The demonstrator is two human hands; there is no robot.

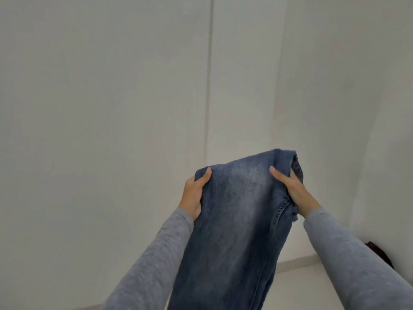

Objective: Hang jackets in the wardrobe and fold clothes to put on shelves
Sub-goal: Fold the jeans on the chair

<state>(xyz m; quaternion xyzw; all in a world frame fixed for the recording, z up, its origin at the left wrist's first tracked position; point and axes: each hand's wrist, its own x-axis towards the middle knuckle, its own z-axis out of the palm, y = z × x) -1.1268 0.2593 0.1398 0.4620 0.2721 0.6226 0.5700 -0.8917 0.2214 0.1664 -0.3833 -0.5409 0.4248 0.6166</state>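
A pair of faded blue jeans (237, 211) hangs in front of me, held up in the air by its top end. My left hand (194, 193) grips the left edge, thumb on the front of the denim. My right hand (292, 189) grips the right edge near a seam, thumb also on the front. The fingers of both hands are hidden behind the cloth. The rest of the jeans drops down out of the bottom of the frame between my grey sleeves.
White closed wardrobe doors (111, 108) fill the view ahead, with a vertical gap (209, 86) between two panels. A white wall (357, 86) stands at the right. A dark maroon item (380, 253) lies low at the right on the pale floor (297, 285).
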